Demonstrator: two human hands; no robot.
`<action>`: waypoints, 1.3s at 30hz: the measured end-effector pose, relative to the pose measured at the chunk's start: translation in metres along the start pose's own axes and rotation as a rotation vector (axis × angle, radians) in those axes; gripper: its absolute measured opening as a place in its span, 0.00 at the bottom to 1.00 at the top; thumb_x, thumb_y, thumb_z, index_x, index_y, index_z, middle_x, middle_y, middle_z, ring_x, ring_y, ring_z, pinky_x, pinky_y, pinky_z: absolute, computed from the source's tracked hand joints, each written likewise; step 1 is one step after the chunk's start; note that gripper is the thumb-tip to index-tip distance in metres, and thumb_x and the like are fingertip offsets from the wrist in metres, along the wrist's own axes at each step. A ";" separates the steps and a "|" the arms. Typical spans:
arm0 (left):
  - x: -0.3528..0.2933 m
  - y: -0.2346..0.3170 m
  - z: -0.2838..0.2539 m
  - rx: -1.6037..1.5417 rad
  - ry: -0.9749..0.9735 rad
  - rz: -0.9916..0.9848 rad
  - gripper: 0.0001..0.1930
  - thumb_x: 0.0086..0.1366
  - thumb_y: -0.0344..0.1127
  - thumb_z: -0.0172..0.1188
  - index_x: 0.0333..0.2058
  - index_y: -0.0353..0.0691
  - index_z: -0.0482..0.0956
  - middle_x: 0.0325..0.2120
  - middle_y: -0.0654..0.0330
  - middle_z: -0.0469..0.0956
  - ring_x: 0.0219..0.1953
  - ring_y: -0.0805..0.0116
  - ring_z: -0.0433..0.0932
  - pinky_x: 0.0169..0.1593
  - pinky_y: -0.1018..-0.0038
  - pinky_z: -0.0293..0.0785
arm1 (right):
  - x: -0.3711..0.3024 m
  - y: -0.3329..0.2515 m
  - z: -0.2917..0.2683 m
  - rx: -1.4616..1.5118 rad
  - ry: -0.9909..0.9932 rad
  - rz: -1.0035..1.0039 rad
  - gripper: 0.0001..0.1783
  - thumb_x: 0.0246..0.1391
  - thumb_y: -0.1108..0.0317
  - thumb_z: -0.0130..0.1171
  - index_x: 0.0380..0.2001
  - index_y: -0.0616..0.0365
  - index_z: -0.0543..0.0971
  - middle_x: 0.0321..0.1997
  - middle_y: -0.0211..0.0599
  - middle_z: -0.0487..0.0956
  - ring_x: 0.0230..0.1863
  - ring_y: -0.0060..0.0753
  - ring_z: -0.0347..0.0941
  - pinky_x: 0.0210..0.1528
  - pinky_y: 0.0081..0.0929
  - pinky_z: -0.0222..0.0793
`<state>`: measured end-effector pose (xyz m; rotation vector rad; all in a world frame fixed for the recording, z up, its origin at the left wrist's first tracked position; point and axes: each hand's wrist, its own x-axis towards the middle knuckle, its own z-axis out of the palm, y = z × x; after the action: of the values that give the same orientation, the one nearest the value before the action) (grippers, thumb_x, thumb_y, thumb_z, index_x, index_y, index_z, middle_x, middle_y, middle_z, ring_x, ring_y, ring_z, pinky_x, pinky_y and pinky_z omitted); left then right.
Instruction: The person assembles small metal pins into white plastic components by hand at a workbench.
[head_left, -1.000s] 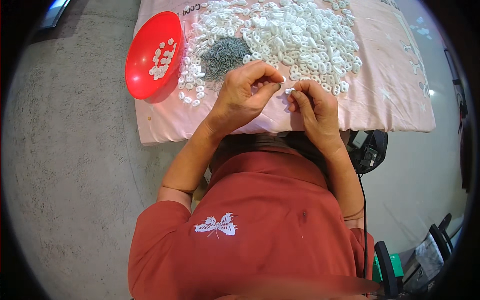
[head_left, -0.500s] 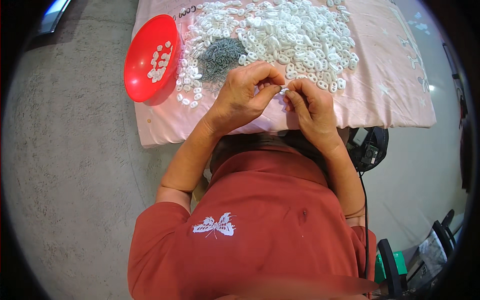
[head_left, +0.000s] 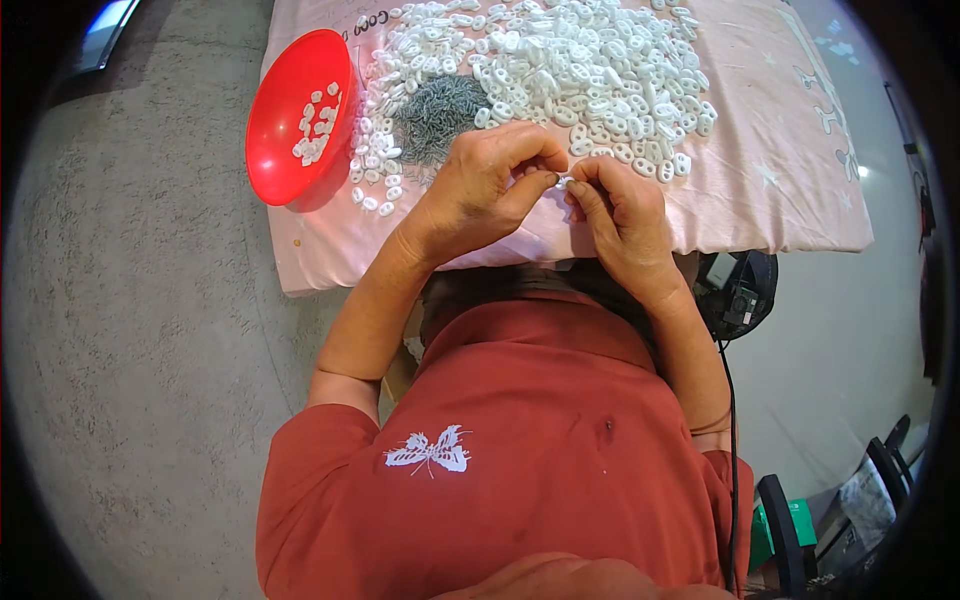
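A: Since the earlier frame, both hands drew slightly nearer the cloth's front edge; pile unchanged.

B: Head view: left hand [head_left: 478,190] and right hand [head_left: 625,215] pinched shut on one small white piece [head_left: 563,182] between their fingertips.

A: Location?

B: Midway between the hands, neither nearer; long axis too small to tell. White pieces heap [head_left: 560,70] beyond, grey pins [head_left: 440,110] and red bowl [head_left: 292,115] leftward.
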<state>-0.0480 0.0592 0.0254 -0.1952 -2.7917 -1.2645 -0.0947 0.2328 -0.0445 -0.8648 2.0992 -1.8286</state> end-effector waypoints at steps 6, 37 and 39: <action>0.005 0.002 -0.003 0.098 -0.036 0.111 0.03 0.58 0.22 0.60 0.32 0.33 0.77 0.26 0.56 0.77 0.29 0.65 0.78 0.32 0.74 0.72 | 0.000 0.000 0.000 -0.036 0.002 -0.051 0.03 0.56 0.73 0.59 0.31 0.60 0.75 0.23 0.42 0.76 0.28 0.46 0.75 0.31 0.37 0.68; -0.007 -0.028 -0.004 0.182 0.102 -0.069 0.04 0.58 0.27 0.58 0.31 0.35 0.79 0.27 0.51 0.77 0.30 0.52 0.79 0.35 0.65 0.74 | -0.003 0.001 0.000 0.259 0.067 0.110 0.03 0.59 0.77 0.54 0.30 0.64 0.75 0.21 0.32 0.77 0.21 0.18 0.72 0.25 0.18 0.68; -0.009 -0.030 0.000 0.289 0.097 -0.052 0.04 0.58 0.27 0.60 0.33 0.35 0.80 0.27 0.56 0.77 0.27 0.64 0.77 0.31 0.73 0.72 | -0.002 0.003 0.001 0.263 0.067 0.103 0.04 0.60 0.77 0.54 0.30 0.65 0.75 0.21 0.31 0.77 0.21 0.17 0.72 0.25 0.18 0.67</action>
<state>-0.0436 0.0385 0.0024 -0.0421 -2.8666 -0.8382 -0.0929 0.2334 -0.0476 -0.6270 1.8445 -2.0429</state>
